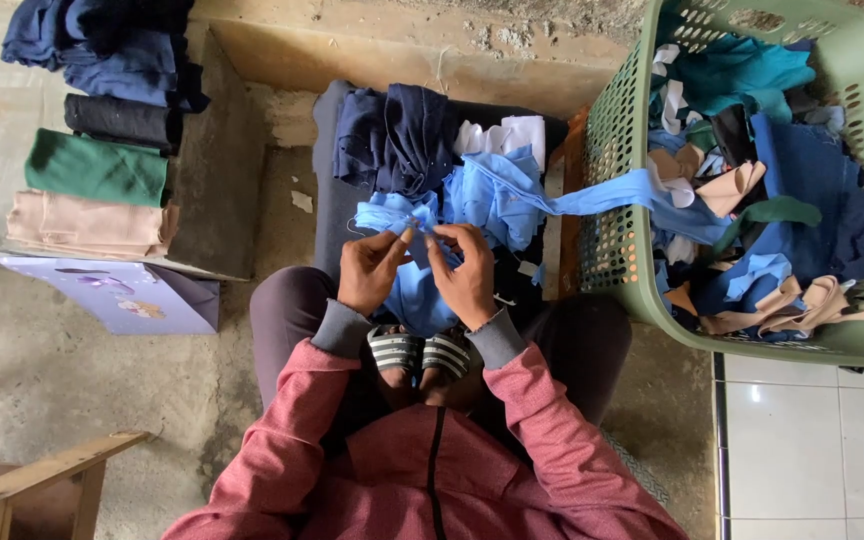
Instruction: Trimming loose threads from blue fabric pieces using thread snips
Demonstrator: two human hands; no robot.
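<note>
My left hand (370, 268) and my right hand (465, 272) both pinch a light blue scrap of cloth (414, 285) in front of my knees, fingertips close together at its top edge. A long light blue strip (602, 196) runs from the pile to the right into a green laundry basket (614, 120). Behind my hands lies a heap of navy, white and light blue cloth pieces (422, 140) on a dark surface.
The green basket holds many mixed fabric scraps (752, 180) in blue, teal, beige and black. Folded cloths (97, 165) in navy, black, green and beige are stacked on a ledge at left. A purple bag (122, 296) lies below them. A wooden piece (42, 480) sits bottom left.
</note>
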